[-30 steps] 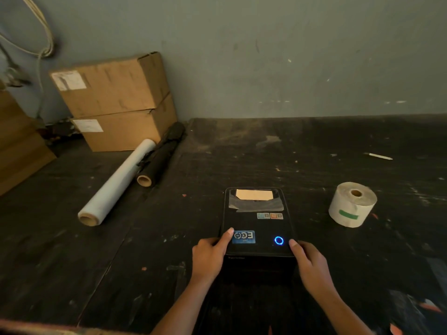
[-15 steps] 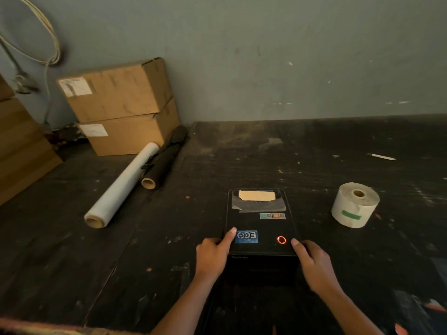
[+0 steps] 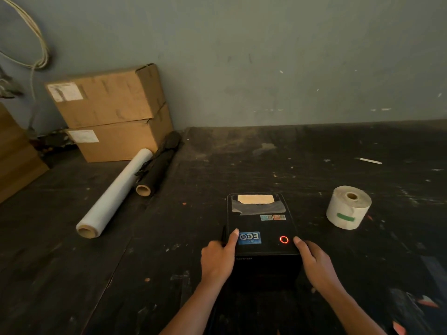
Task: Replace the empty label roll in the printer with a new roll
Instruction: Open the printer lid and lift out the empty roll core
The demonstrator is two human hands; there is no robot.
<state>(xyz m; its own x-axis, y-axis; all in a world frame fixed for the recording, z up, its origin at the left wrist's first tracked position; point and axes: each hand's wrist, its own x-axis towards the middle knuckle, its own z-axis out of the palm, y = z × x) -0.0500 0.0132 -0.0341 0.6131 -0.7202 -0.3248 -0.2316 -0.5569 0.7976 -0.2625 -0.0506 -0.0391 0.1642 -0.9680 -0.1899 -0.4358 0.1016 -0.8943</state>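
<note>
A black label printer (image 3: 260, 226) stands on the dark table (image 3: 169, 250) in front of me, lid down, a red ring light glowing on its top. My left hand (image 3: 219, 258) grips its left side, thumb on the lid by a blue sticker. My right hand (image 3: 314, 261) holds the right side, thumb at the lid's edge. A brown cardboard core shows through the window at the lid's far end. A full white label roll (image 3: 348, 207) with a green tape strip lies on the table to the right, apart from both hands.
Two stacked cardboard boxes (image 3: 113, 112) sit at the back left against the grey wall. A roll of clear stretch film (image 3: 113, 197) and a black roll (image 3: 157, 165) lie before them. A small white stick (image 3: 370, 161) lies far right. Cables hang at the upper left.
The ring light on the printer went from blue to red. Both hands stay at the printer's sides; the lid's left edge looks slightly lifted now.
</note>
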